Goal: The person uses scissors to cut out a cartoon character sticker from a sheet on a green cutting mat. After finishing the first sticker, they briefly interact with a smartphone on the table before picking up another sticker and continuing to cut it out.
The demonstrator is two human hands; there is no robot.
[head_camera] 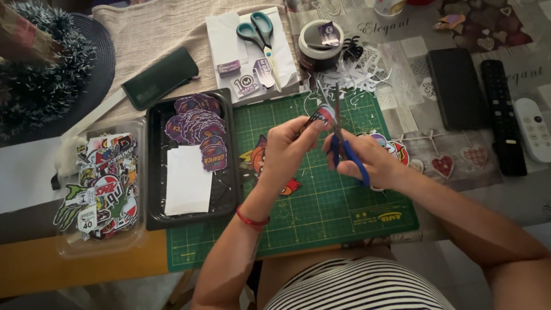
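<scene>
Striped-shirted lap aside, left hand [287, 146] pinches a sticker [324, 113] above the green cutting mat [321, 212]; right hand [367, 161] grips blue-handled scissors [344, 146] trimming it. Finished purple stickers [198, 129] fill the black tray [154, 172]; uncut ones wait on the mat.

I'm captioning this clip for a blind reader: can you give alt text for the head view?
Over a green cutting mat, the left hand holds a small sticker while the right hand cuts it with blue scissors. A black tray of purple stickers sits left of the mat.
</scene>
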